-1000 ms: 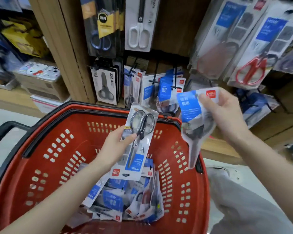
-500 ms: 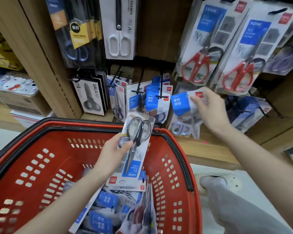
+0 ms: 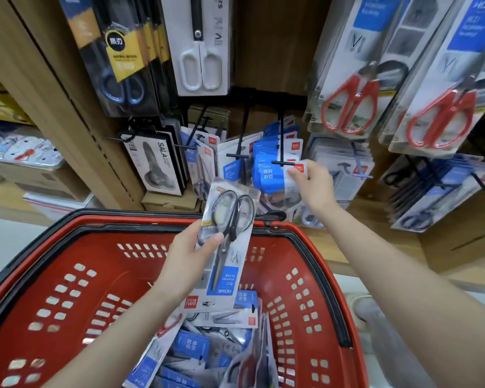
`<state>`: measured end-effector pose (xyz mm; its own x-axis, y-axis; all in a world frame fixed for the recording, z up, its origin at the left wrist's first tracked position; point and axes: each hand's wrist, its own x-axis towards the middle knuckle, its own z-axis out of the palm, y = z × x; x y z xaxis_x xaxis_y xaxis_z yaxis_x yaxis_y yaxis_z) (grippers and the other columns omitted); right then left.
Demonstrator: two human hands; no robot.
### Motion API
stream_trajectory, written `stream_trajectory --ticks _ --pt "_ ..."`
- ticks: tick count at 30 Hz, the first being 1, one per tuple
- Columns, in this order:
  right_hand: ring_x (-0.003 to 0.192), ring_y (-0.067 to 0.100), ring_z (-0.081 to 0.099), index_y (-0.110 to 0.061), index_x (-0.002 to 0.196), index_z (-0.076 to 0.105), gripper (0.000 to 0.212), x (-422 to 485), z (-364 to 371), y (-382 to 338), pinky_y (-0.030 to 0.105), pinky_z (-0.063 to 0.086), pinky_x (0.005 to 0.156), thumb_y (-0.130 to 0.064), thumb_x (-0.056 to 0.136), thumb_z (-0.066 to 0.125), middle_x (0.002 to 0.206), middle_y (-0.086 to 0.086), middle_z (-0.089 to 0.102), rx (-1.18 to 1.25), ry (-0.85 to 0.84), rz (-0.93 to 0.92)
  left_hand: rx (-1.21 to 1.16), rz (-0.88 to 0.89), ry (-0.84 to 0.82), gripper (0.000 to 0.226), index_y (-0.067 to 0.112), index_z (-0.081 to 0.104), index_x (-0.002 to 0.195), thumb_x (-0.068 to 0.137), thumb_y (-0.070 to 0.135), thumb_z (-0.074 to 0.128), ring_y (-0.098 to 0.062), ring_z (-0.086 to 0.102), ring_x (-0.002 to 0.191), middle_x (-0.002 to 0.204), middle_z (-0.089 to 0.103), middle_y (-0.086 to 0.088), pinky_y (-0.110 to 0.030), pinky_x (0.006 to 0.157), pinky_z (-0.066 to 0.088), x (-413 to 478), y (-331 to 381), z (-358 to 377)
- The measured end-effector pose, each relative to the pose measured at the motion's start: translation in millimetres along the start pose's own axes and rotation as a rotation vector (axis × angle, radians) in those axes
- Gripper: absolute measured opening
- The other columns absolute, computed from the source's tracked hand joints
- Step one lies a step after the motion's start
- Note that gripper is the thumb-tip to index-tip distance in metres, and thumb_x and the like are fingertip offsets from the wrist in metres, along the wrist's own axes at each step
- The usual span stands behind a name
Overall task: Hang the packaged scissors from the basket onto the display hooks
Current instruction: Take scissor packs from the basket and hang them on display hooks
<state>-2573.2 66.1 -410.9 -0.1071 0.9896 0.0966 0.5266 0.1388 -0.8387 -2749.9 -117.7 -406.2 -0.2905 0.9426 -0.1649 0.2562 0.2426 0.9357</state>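
Note:
My left hand grips a long pack of black-handled scissors upside down over the red basket. Several more scissor packs lie in a heap at the basket's bottom. My right hand pinches the top corner of a small blue-and-white scissor pack right at the tip of a black display hook, where similar blue packs hang behind it. Whether the pack's hole is on the hook is hidden.
The wooden display carries red-handled scissors at upper right, white-handled scissors at top centre, black SALA packs at left and dark packs on hooks at lower right. Another black hook stands beside the first.
My right hand carried the small blue pack up and left from over the basket rim to the hook's tip. My left hand kept hold of the long pack, and the view drew closer to the display.

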Motion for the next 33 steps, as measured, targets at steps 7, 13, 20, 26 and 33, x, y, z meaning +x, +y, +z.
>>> stream_trajectory --ticks 7,13,20,26,33 --pt "0.072 0.019 0.062 0.0 0.092 0.067 0.026 9 11 7 0.031 0.048 0.064 -0.025 0.092 0.06 0.083 0.013 0.07 0.005 0.027 -0.039 -0.024 -0.032 -0.001 0.018 0.031 0.064 0.1 0.094 0.017 0.054 -0.011 0.068 0.091 0.093 0.073 0.01 -0.034 0.086 0.052 7 0 1" --pt "0.086 0.028 0.066 -0.002 0.094 0.068 0.019 17 18 9 0.044 0.053 0.077 -0.02 0.091 0.062 0.09 0.014 0.071 0.007 0.094 -0.029 -0.032 -0.032 -0.021 0.018 0.03 0.065 0.1 0.095 0.017 0.053 -0.008 0.068 0.09 0.094 0.073 0.012 -0.033 0.087 0.051 12 1 2" --pt "0.085 0.019 0.067 -0.01 0.096 0.067 0.019 35 18 14 0.046 0.055 0.077 -0.026 0.085 0.068 0.09 0.004 0.071 -0.003 0.133 -0.021 -0.035 -0.022 -0.03 0.019 0.029 0.064 0.106 0.095 0.019 0.052 -0.009 0.067 0.096 0.099 0.073 0.011 -0.039 0.093 0.05 15 1 -1" --pt "0.082 0.014 0.061 -0.006 0.102 0.062 0.022 34 15 19 0.031 0.052 0.074 -0.023 0.088 0.065 0.091 0.001 0.066 -0.029 0.091 -0.076 -0.04 -0.024 -0.018 0.018 0.028 0.065 0.1 0.095 0.017 0.052 -0.01 0.069 0.09 0.094 0.073 0.009 -0.035 0.087 0.051 12 2 -1" --pt "0.086 0.004 0.053 -0.004 0.12 0.048 0.037 11 3 10 0.006 0.044 0.072 -0.009 0.088 0.065 0.099 -0.004 0.054 0.024 0.1 0.027 -0.1 -0.045 -0.007 0.015 0.028 0.065 0.098 0.095 0.019 0.054 -0.018 0.069 0.093 0.095 0.073 0.006 -0.049 0.093 0.05 8 7 4"
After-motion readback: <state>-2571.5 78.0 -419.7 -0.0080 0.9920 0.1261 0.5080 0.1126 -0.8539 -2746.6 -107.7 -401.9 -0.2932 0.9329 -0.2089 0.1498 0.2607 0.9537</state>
